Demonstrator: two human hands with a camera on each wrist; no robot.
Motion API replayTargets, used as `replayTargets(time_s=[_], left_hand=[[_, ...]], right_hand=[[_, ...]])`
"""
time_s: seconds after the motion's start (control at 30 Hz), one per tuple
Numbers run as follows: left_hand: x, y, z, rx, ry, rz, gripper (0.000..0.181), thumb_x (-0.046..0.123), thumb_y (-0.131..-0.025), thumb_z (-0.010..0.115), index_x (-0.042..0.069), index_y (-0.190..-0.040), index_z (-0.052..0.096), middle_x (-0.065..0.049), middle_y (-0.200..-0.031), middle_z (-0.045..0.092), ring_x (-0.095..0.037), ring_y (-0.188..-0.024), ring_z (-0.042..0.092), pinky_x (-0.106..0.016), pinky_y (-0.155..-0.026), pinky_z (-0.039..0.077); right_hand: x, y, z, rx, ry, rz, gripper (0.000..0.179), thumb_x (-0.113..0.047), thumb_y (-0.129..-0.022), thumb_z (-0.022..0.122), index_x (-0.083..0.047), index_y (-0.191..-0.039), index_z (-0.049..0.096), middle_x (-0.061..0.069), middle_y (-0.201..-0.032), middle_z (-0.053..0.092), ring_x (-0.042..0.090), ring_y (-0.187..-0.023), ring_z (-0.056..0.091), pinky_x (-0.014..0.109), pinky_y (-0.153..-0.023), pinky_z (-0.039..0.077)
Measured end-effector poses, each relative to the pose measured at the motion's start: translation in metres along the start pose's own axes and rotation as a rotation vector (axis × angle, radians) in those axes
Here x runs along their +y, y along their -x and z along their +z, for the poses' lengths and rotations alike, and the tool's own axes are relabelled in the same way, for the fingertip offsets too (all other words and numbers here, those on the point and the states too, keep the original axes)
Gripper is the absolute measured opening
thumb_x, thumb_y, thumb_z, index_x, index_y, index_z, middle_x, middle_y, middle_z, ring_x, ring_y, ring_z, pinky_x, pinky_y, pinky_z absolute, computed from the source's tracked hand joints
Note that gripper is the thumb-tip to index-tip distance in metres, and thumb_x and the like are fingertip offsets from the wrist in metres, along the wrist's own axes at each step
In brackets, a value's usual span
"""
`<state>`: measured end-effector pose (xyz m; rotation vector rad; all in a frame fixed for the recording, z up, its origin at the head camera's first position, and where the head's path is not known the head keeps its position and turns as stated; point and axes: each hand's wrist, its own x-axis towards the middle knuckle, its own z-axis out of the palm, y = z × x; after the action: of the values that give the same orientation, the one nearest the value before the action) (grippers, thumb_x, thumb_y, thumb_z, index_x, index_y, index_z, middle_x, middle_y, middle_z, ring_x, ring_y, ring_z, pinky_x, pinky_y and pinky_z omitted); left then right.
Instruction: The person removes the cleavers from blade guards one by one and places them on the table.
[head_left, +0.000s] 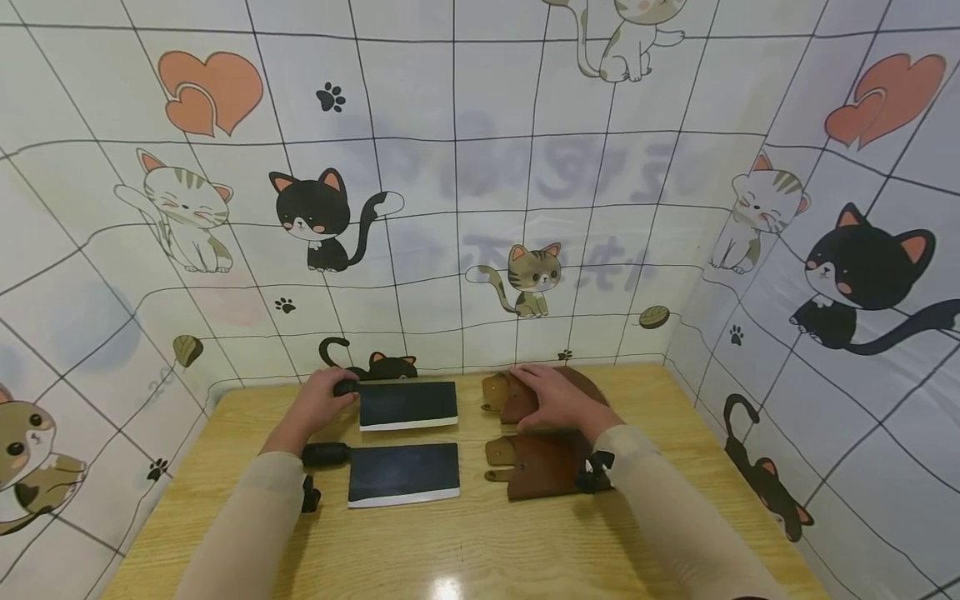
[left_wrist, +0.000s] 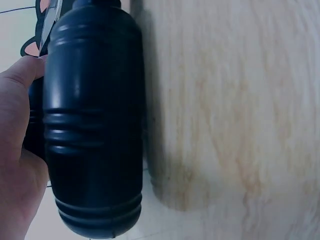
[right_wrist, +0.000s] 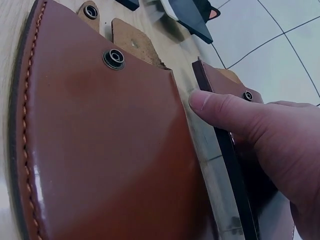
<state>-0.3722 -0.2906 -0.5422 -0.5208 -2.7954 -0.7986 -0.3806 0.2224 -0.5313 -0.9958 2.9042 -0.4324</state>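
My left hand (head_left: 321,404) grips the black handle of the far cleaver (head_left: 407,404), which lies flat with its dark blade pointing right. The near cleaver (head_left: 405,473) lies parallel in front of it. In the left wrist view, the near cleaver's ribbed black handle (left_wrist: 95,120) covers part of the hand. On the right, my right hand (head_left: 558,396) holds the far brown leather sheath (head_left: 591,382) across its width, thumb along its near edge. A matching near sheath (right_wrist: 110,135), with stitching, a snap and a tan strap, lies below that hand.
All four pieces lie on a light wooden table (head_left: 450,550). A white sheet (head_left: 420,183) with black grid lines and cartoon cats rises behind the table and along both sides.
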Motion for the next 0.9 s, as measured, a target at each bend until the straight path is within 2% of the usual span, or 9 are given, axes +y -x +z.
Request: replayTargets(time_s=[0.5, 0.9], left_hand=[[-0.004, 0.002, 0.007, -0.006, -0.029, -0.022, 0.028, 0.007, -0.099, 0.083, -0.001, -0.125, 0.077, -0.025, -0.128, 0.073, -0.053, -0.125, 0.064, -0.069, -0.107, 0.048], [-0.006, 0.001, 0.012, -0.023, -0.066, -0.046, 0.028, 0.008, -0.100, 0.082, 0.001, -0.127, 0.076, -0.027, -0.132, 0.072, -0.054, -0.128, 0.062, -0.070, -0.107, 0.048]], right_hand=[[-0.001, -0.004, 0.006, -0.033, -0.026, 0.010, 0.117, -0.054, -0.084, 0.096, -0.004, -0.171, 0.038, 0.027, -0.172, 0.038, 0.049, -0.159, 0.035, 0.068, -0.125, 0.033], [0.006, -0.006, 0.012, -0.063, -0.063, 0.034, 0.115, -0.053, -0.087, 0.095, -0.005, -0.173, 0.035, 0.024, -0.175, 0.035, 0.048, -0.161, 0.032, 0.065, -0.126, 0.033]])
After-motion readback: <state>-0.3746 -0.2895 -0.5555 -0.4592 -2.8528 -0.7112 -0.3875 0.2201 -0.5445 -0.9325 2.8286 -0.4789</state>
